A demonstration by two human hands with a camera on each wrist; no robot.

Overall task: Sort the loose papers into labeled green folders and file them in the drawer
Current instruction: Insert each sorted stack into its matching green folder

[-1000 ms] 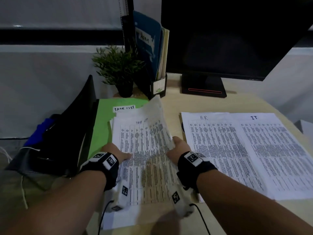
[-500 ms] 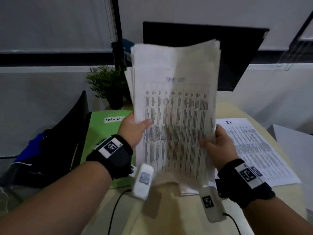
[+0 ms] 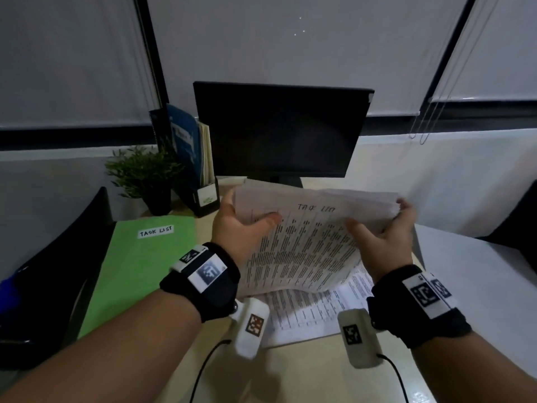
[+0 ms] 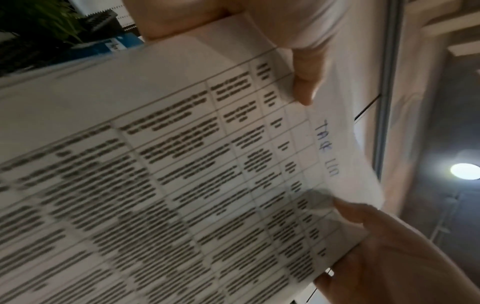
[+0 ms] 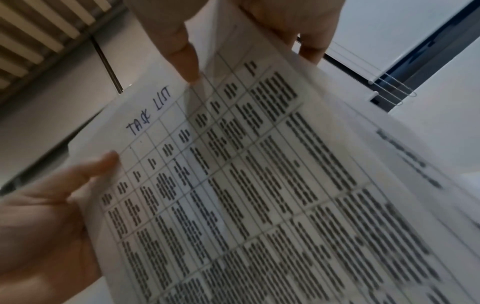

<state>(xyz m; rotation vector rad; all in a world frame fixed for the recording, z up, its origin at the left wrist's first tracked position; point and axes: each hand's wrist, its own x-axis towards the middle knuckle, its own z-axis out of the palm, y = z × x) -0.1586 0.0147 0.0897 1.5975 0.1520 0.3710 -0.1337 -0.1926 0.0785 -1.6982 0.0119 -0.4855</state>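
From the head view, a black file holder (image 3: 207, 196) stands on the surface (image 3: 290, 373) beyond the left hand (image 3: 236, 231), with a blue folder (image 3: 183, 141) and pale sheets upright in it. A potted plant (image 3: 145, 173) stands just beside the holder. To the left of the left hand, a green folder (image 3: 136, 263) labelled "TASK LIST" lies flat and closed. The stack of papers (image 3: 305, 245) is lifted off the surface between both hands, its top edge tipped away toward the dark monitor (image 3: 279, 129). The left hand grips its left side, thumb on the printed face; the right hand (image 3: 383, 239) grips its right side the same way. Below the hands, more printed sheets (image 3: 308, 312) lie on the surface.

In the left wrist view, the stack of papers (image 4: 182, 164) fills the frame: a printed table with "TASK LIST" handwritten in blue at the top margin. The left hand's thumb (image 4: 303, 82) presses on the face; the right hand (image 4: 389, 257) holds the opposite edge.

In the right wrist view, the stack of papers (image 5: 259, 185) shows the same table, somewhat blurred. The right hand's thumb (image 5: 184, 55) lies on top with fingers (image 5: 311, 45) curled behind, and the left hand (image 5: 46, 222) clasps the far side.
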